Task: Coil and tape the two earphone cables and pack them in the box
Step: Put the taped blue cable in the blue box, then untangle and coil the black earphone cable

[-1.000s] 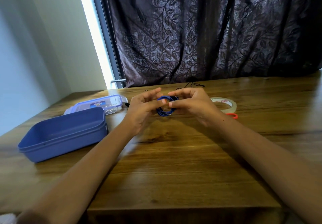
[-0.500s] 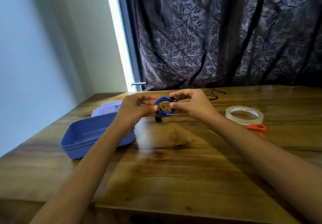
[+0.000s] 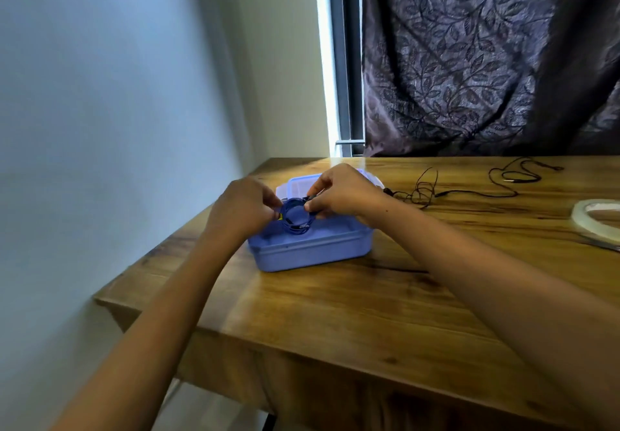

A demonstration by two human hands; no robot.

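The left hand [image 3: 243, 209] and right hand [image 3: 342, 192] pinch the coiled blue cable [image 3: 297, 217] by its rim, right over the open box [image 3: 312, 253] (packing, I reckon). Next it wants lowering in and releasing; the black cable [image 3: 469, 190] lies loose beyond.

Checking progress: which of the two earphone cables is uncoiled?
The black cable, loose on the table; the blue cable is coiled, held over the box.
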